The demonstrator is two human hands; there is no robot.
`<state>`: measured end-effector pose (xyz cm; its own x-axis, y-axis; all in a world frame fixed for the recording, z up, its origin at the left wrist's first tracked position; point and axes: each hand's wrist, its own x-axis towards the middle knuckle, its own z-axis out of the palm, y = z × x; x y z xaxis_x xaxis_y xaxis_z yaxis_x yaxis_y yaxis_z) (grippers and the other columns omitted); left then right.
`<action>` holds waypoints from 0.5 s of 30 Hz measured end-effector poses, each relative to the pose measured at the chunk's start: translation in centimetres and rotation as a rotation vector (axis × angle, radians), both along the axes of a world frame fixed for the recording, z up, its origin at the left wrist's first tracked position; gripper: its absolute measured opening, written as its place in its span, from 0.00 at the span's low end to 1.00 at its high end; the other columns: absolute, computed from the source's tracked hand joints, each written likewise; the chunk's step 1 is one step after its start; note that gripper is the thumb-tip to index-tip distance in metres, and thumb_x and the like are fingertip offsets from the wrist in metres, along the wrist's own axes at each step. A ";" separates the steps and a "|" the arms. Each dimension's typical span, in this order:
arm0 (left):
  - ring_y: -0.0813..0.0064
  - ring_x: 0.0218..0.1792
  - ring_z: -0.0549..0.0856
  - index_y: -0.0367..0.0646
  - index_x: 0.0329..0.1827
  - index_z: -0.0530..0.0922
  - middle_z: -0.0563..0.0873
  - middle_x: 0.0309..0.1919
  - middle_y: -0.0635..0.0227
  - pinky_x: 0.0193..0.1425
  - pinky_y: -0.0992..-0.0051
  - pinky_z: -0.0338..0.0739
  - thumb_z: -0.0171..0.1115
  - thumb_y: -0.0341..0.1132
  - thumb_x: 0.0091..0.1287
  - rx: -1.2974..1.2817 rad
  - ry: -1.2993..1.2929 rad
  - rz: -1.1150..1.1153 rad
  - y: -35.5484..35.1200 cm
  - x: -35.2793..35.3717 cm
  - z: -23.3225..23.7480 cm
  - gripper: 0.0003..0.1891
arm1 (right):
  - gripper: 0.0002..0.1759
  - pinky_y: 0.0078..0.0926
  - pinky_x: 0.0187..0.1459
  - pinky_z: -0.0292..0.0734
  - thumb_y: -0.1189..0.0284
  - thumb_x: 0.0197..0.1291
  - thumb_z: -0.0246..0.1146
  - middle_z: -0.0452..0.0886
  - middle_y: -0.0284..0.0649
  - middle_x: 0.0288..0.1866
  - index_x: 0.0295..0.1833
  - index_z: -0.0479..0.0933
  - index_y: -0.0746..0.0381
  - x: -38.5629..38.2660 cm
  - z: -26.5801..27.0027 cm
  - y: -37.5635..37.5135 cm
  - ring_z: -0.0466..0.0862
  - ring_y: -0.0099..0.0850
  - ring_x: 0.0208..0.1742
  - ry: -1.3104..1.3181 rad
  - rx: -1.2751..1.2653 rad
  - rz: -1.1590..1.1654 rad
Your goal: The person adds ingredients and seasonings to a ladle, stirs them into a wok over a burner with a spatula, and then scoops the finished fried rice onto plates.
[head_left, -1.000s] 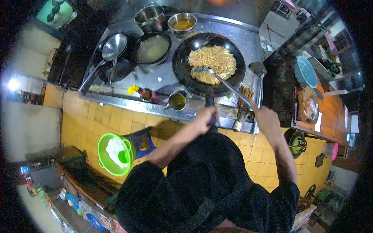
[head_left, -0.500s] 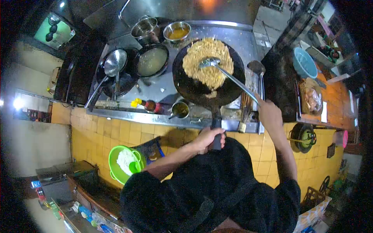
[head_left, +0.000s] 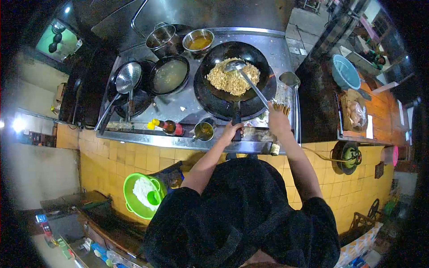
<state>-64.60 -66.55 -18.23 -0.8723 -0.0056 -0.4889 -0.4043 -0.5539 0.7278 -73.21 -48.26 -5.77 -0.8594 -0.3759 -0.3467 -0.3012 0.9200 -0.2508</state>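
Observation:
A black wok (head_left: pixel 254 52) sits on the stove burner with fried rice (head_left: pixel 223 81) heaped in its middle. My left hand (head_left: pixel 232 132) is wrapped round the wok's dark handle (head_left: pixel 236 118). In my right hand (head_left: pixel 279 121) is the long shaft of a metal ladle (head_left: pixel 255 87), whose bowl rests on the rice at its far side. Just below my right hand lies a bamboo wok brush (head_left: pixel 275 147), partly covered by the hand.
Left of the wok stand a pan of cloudy liquid (head_left: pixel 170 77), a strainer (head_left: pixel 128 77), a steel pot (head_left: pixel 161 37) and a bowl of yellow liquid (head_left: pixel 199 41). A sauce bottle (head_left: pixel 170 127) and small metal pot (head_left: pixel 204 130) line the front edge. A green bucket (head_left: pixel 129 198) holds white rice.
The wok has moved away from my body and slightly left, with both hands following. The rice, earlier spread high at the far side, now lies gathered in the wok's middle.

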 end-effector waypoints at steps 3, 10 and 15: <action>0.78 0.19 0.76 0.42 0.32 0.70 0.75 0.21 0.69 0.23 0.76 0.72 0.57 0.32 0.60 0.003 0.014 -0.035 -0.3 0.2 0.2 0.05 | 0.33 0.44 0.35 0.77 0.75 0.55 0.50 0.78 0.57 0.33 0.68 0.53 0.58 1.2 -0.4 0.9 0.81 0.50 0.32 0.128 -0.093 -0.060; 0.78 0.19 0.75 0.41 0.33 0.70 0.75 0.21 0.69 0.22 0.74 0.73 0.57 0.33 0.60 0.060 -0.011 -0.082 -0.9 -0.1 -0.8 0.06 | 0.31 0.44 0.44 0.74 0.67 0.60 0.51 0.78 0.61 0.37 0.67 0.53 0.64 0.0 -3.4 0.8 0.80 0.53 0.36 -0.040 -0.434 0.049; 0.78 0.19 0.76 0.40 0.35 0.71 0.75 0.20 0.70 0.23 0.74 0.75 0.57 0.33 0.61 0.044 0.040 -0.126 -1.5 0.1 -1.6 0.06 | 0.30 0.46 0.41 0.75 0.68 0.56 0.55 0.78 0.59 0.36 0.65 0.58 0.62 1.7 9.8 3.4 0.80 0.50 0.37 -0.008 -0.039 0.113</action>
<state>-64.55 -68.09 -19.87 -0.8834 0.1256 -0.4514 -0.4439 -0.5326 0.7206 -71.56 -44.90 4.07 -0.8080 -0.4836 -0.3365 -0.4004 0.8698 -0.2884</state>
